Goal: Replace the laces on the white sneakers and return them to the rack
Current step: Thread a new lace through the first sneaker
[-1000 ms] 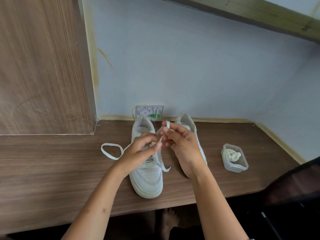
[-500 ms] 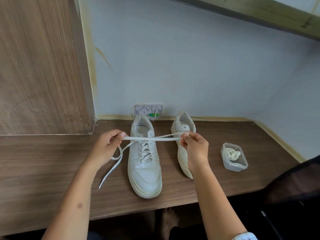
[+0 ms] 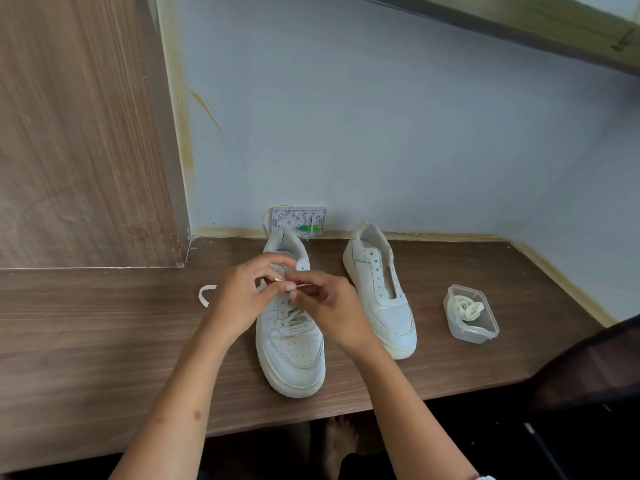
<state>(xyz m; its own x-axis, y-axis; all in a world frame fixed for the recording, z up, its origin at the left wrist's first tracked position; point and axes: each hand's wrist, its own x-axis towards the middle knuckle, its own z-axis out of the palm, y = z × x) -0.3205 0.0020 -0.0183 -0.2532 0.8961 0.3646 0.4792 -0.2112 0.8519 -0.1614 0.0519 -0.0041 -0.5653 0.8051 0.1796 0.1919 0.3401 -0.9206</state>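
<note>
One half-laced white sneaker (image 3: 291, 344)

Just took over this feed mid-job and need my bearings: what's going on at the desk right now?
A person is lacing the left-hand white sneaker. Both hands meet over its eyelets: the left hand and the right hand each pinch the white lace, part of which loops out on the wooden desk. Only the lower eyelets look laced. The other sneaker stands alongside with bare eyelets. A clear plastic tub to its right holds another coiled lace.
</note>
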